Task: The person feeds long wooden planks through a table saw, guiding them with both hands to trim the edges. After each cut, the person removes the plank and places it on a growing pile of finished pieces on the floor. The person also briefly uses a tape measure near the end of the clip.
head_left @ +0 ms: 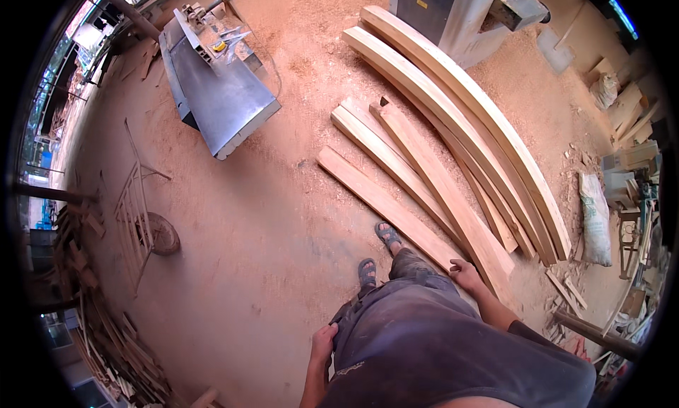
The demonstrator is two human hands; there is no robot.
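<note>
My left hand [324, 343] is by my left hip, its fingers curled against the dark clothing. What it holds, if anything, is hidden. My right hand [465, 273] hangs in front of my right side with loosely bent fingers apart and nothing in them. In view it overlaps the near ends of a flat wooden plank [385, 204] and a thicker wooden beam [442, 185]; whether it touches them I cannot tell. Another beam [382, 147] lies between these two. Farther right, long curved timbers [467, 89] lie side by side on the floor.
A metal-topped woodworking machine [230, 100] stands at the far left, and a grey machine cabinet [431, 15] behind the curved timbers. A metal frame [134, 217] and round disc [163, 233] are on the left floor. Scrap wood [99, 337] lines the left; a white sack [595, 217] sits right.
</note>
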